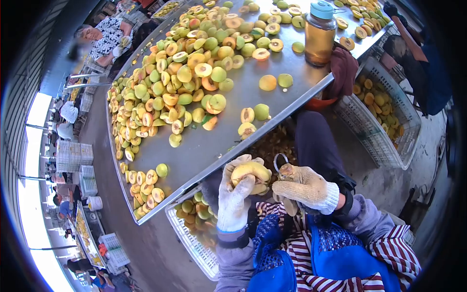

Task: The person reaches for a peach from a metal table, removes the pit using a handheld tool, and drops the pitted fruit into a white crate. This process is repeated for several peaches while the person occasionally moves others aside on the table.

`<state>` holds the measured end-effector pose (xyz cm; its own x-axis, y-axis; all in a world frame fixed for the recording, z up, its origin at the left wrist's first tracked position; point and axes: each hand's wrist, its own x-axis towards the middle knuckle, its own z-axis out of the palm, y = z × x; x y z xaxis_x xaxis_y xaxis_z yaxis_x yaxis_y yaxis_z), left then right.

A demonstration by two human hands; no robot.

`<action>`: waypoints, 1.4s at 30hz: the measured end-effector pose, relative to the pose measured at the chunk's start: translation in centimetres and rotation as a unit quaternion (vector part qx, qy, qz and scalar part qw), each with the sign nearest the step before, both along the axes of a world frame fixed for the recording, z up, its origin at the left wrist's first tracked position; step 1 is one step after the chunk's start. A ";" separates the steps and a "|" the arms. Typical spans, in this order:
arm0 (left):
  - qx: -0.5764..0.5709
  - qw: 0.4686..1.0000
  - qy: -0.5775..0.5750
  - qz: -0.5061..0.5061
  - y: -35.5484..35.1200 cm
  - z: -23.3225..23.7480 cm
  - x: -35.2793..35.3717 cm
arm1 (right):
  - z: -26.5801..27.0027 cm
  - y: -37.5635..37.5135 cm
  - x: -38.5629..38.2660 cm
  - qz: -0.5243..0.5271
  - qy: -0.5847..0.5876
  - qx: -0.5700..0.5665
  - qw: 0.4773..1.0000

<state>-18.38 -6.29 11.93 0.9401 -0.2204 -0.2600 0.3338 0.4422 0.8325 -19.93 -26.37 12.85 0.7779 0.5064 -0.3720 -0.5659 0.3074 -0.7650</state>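
My left hand, in a whitish work glove, is closed around a yellow peach half just off the near edge of the metal table. To its right my right hand, gloved too, is closed on a small tool with a thin metal loop; the rest of the tool is hidden by the fingers. A small brownish piece shows at the fingertips. The two hands are close together. Beyond them a large pile of halved peaches covers much of the table.
A bottle of amber liquid stands on the table beside a dark red cloth. One crate of peach halves is at the right, another crate below the table edge. A person sits across the table.
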 end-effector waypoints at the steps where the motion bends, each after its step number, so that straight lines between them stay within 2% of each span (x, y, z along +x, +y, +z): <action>1: -0.016 1.000 0.021 0.017 0.2 0.1 -0.1 | -0.4 0.4 -0.2 -0.011 -0.025 0.034 0.999; 3: -0.032 0.998 0.026 0.055 1.0 -0.4 -0.2 | -0.5 0.3 -0.3 0.032 -0.026 -0.015 0.999; 6: 0.035 0.992 -0.022 0.116 3.5 -2.6 -0.5 | -0.4 1.2 -0.6 0.106 -0.007 -0.069 0.992; 8: 0.147 0.975 -0.036 0.162 6.7 -3.9 -0.8 | -1.1 2.1 -1.4 0.157 -0.015 -0.096 0.983; 10: 0.258 0.943 -0.016 0.208 9.7 -4.0 -1.1 | -2.4 2.9 -2.2 0.211 -0.065 -0.067 0.973; 11: 0.286 0.925 -0.001 0.249 11.2 -4.1 -1.3 | -3.3 3.2 -2.8 0.244 -0.011 -0.072 0.967; 12: 0.348 0.898 0.006 0.271 12.4 -2.7 -1.3 | -3.9 3.5 -3.2 0.274 0.043 -0.077 0.958; 15: 0.553 0.770 -0.005 0.319 20.0 -6.7 -0.6 | -3.5 4.5 -2.5 0.291 0.023 -0.108 0.950; 16: 0.604 0.725 -0.008 0.331 21.5 -6.3 0.0 | -3.4 4.8 -2.1 0.303 0.021 -0.119 0.945; 17: 0.677 0.673 0.040 0.295 22.8 -5.5 0.5 | -3.1 5.0 -1.8 0.310 0.008 -0.162 0.937; 18: 0.732 0.626 0.018 0.267 24.8 -6.2 1.1 | -3.0 5.5 -1.6 0.309 0.017 -0.151 0.939; 20: 0.854 0.491 0.026 0.173 28.6 -8.6 2.0 | -2.7 6.3 -1.1 0.307 0.034 -0.129 0.942; 21: 0.886 0.446 0.060 0.111 29.5 -8.8 2.5 | -3.0 6.5 -1.3 0.295 0.022 -0.112 0.949; 24: 0.905 0.391 -0.091 0.144 30.2 -9.9 4.6 | -4.8 6.6 -1.3 0.293 0.024 -0.102 0.950; 26: 0.857 0.493 -0.094 0.112 30.1 -10.5 6.7 | -5.2 6.9 -1.0 0.290 0.021 -0.104 0.951; 28: 0.846 0.509 -0.117 0.105 30.1 -10.7 8.7 | -4.3 7.6 -0.7 0.280 0.040 -0.088 0.955; 31: 0.877 0.480 -0.021 0.012 30.0 -11.0 11.4 | -4.0 7.9 -0.1 0.263 0.044 -0.059 0.962; 34: 0.883 0.469 0.030 -0.012 30.3 -11.3 12.7 | -4.6 7.7 0.2 0.257 -0.001 -0.069 0.964; 36: 0.883 0.469 0.012 -0.005 31.3 -12.0 12.9 | -4.6 7.5 0.8 0.269 -0.021 -0.091 0.959; 37: 0.871 0.492 0.010 0.006 31.1 -10.9 12.5 | -5.5 7.4 0.2 0.214 -0.063 -0.109 0.969; 38: 0.875 0.484 0.004 -0.009 31.3 -10.8 12.3 | -4.8 7.5 0.5 0.224 -0.060 -0.126 0.965; 39: 0.860 0.510 0.003 0.010 31.2 -10.6 12.0 | -5.6 7.1 0.5 0.231 -0.046 -0.089 0.968; 40: 0.825 0.563 -0.007 0.049 31.2 -10.4 11.7 | -5.4 7.2 1.0 0.237 -0.030 -0.055 0.969; 41: 0.776 0.619 -0.037 0.114 31.1 -10.4 10.9 | -4.7 7.1 1.2 0.239 -0.012 -0.066 0.969; 42: 0.722 0.674 -0.029 0.153 30.0 -8.2 9.8 | -2.9 7.5 1.1 0.240 0.009 -0.079 0.968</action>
